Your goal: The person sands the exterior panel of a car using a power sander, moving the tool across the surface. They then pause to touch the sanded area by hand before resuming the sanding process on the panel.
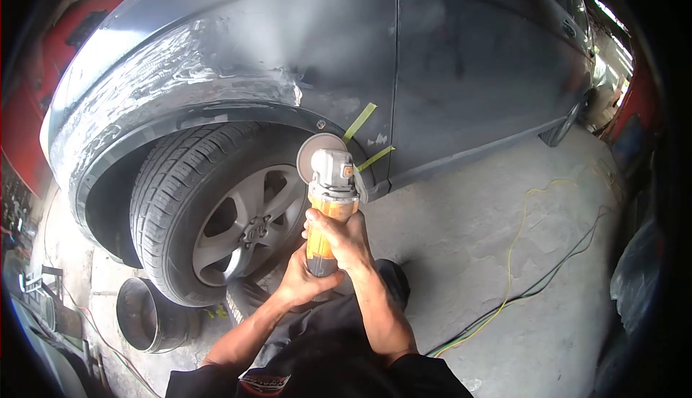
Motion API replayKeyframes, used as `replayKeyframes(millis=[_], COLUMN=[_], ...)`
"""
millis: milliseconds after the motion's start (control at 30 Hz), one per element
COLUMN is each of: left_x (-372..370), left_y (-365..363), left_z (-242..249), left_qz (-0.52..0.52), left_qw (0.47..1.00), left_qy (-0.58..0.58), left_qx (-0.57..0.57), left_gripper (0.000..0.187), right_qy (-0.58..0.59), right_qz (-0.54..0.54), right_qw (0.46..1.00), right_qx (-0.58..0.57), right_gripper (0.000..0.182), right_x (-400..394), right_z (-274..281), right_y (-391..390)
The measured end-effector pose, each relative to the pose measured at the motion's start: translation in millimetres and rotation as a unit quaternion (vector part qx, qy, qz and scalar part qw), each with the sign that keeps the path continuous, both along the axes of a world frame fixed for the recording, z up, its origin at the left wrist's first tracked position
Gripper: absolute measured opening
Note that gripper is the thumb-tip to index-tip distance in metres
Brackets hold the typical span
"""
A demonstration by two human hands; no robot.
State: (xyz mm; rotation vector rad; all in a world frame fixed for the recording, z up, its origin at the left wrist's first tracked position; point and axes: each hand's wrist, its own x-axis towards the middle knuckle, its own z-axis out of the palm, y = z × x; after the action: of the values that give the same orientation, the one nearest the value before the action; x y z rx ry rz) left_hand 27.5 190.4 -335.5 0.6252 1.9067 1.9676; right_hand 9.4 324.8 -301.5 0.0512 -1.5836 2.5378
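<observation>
An orange angle grinder (319, 245) with a grey metal head is in both my hands, pointing away from me. My left hand (301, 281) wraps around the rear end of its body. Closer to the head, my right hand (344, 242) grips the body with the thumb across the top. The grinder's round disc (316, 154) overlaps the rear lower edge of the car's front fender (252, 52) in this view. Beside the disc, two strips of yellow-green tape (360, 122) are stuck on the panel. Bare, scuffed metal shows above the wheel arch.
The front wheel (249, 218) stands left of the grinder. A black bucket (140, 315) is on the concrete floor at lower left. Yellow, green and black cables (510, 282) run across the floor at right. The grey car door (476, 59) adjoins the fender.
</observation>
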Motion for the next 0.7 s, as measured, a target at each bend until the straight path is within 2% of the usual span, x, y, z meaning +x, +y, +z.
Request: replayKeyframes(millis=[167, 400, 567, 700], left_x=[-6, -3, -4, 3], left_y=[-1, 4, 6, 4], left_z=[2, 20, 23, 23], left_qz=[-0.020, 0.002, 0.001, -0.008], left_qw=[1.000, 1.000, 1.000, 0.999], left_qy=[-0.015, -0.015, -0.021, -0.036], left_qx=[0.000, -0.003, 0.018, -0.001], left_gripper=[0.046, 0.041, 0.041, 0.045], right_qy=[0.001, -0.003, -0.002, -0.015], right_qz=[0.003, 0.022, 0.014, 0.023], right_qw=[1.000, 1.000, 1.000, 0.999], right_qx=[0.002, -0.022, 0.008, -0.021], right_gripper=[0.038, 0.035, 0.035, 0.035], right_x=[-5, -4, -7, -3], right_z=[7, 21, 22, 22], right_y=[2, 5, 6, 6])
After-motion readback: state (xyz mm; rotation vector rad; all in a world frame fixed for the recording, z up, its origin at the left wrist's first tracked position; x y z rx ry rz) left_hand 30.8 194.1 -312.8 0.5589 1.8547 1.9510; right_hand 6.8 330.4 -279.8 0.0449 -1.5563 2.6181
